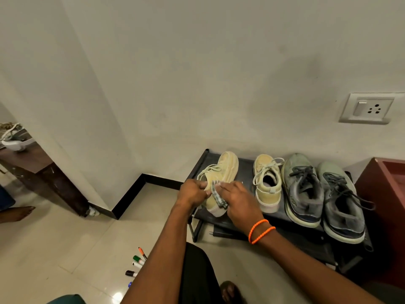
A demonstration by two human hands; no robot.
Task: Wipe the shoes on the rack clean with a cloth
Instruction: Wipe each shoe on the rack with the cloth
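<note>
Two hands: both are working on one cream shoe (221,181) at the left end of the rack (243,218).
Left hand (192,193): it is curling closed around the shoe's collar, holding it tipped on its side with the sole facing right.
Right hand (238,199): fingers are lying flat and close together, pressing a checked cloth (217,193) against the shoe's side; two orange bands (260,231) are circling the wrist.
Cloth: it is bunching between the right palm and the shoe, one end hanging toward the heel.
Other shoes: the matching cream shoe (267,185) is standing upright just beside the held one, and a pair of grey trainers (324,196) is sitting further right, all on the rack's top shelf.
Rack: dark, standing against the wall under a wall socket (368,108).
Floor: markers (137,263) are lying on the tiles near the left forearm.
Right edge: a reddish-brown cabinet (385,205) is standing just beside the rack.
</note>
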